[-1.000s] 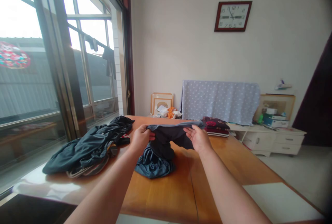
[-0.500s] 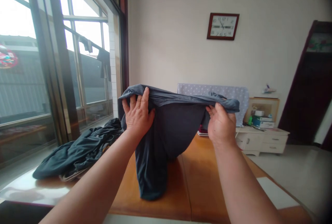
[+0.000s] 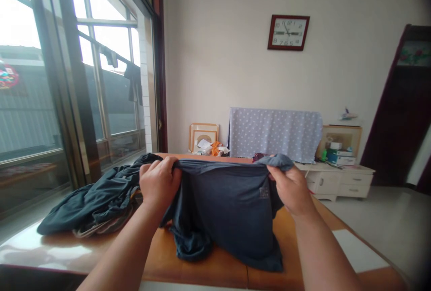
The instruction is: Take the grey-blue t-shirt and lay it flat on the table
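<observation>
A dark blue-grey garment hangs stretched between my two hands above the wooden table, its lower edge resting on the tabletop. Its kind is unclear; a small pale square print shows near its right side. At the upper left corner, my left hand is closed around the cloth. My right hand pinches the opposite corner, where a fold of cloth bunches over the fingers. A narrow, crumpled part of the garment droops on the left, below my left hand.
A heap of dark clothes lies on the table at left, beside the window. A white sheet is at the right edge. Beyond stand a dotted cloth cover and a white cabinet.
Both hands have come down with the garment. My left hand has gone from spread fingers to a closed grip. The garment's front panel now hangs down to the table.
</observation>
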The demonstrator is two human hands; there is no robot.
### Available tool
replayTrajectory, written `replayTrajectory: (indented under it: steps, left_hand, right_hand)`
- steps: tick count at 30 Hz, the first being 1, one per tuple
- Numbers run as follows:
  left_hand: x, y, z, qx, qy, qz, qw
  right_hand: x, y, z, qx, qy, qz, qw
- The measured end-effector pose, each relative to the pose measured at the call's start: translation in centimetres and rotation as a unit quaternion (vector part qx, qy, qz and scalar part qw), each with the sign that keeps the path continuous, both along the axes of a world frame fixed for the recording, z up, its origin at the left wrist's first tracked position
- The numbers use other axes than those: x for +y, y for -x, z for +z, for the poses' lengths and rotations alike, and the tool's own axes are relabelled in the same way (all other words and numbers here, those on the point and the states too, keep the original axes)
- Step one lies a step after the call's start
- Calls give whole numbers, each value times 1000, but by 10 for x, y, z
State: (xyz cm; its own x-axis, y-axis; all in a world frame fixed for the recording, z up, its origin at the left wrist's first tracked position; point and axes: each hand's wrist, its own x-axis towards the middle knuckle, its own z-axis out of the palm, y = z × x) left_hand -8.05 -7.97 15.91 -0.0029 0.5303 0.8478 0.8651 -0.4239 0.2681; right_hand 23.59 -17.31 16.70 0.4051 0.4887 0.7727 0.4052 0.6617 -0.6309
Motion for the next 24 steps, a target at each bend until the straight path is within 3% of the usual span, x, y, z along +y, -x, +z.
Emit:
replayTrajectory:
  steps: [2, 3, 5, 8, 10, 11, 12, 14, 16, 17, 19, 21, 24]
  left_hand:
    - [-5, 9, -22, -83, 119, -46, 988]
    - [-11, 14, -32, -135, 196, -107, 965]
    - [-27, 26, -45, -199, 352, -254, 879]
    - [-53, 47, -50, -133, 519, -423, 730]
    - [-55, 56, -48, -85, 586, -464, 659]
    - [-50, 57, -46, -72, 603, -472, 639]
    - [-39, 55, -44, -73, 605, -473, 636]
    - [-3, 43, -38, -101, 569, -456, 677]
    - [40, 24, -29, -168, 430, -407, 788]
    - [61, 13, -25, -210, 356, -382, 827]
    - [96, -5, -21, -265, 272, -346, 858]
    - [116, -15, -29, -289, 229, -311, 876]
    - [123, -14, -66, -269, 205, -269, 902]
  right_hand:
    - [-11, -5, -19, 10, 92, 49, 994]
    - [-18, -9, -28, 24, 136, 82, 987]
    - [-34, -18, -43, 64, 233, 142, 960]
    - [-50, -35, -58, 68, 329, 248, 909]
    - [-44, -43, -61, 46, 360, 309, 879]
    - [-34, -45, -61, 41, 370, 331, 867]
    - [-19, -45, -58, 45, 376, 348, 857]
    - [23, -41, -49, 68, 371, 355, 856]
    - [72, -30, -37, 118, 308, 314, 890]
    - [95, -24, -32, 148, 246, 278, 917]
    - [131, -14, -27, 170, 170, 236, 942]
    - [150, -9, -34, 178, 168, 222, 944]
    - [156, -13, -68, 163, 198, 197, 946]
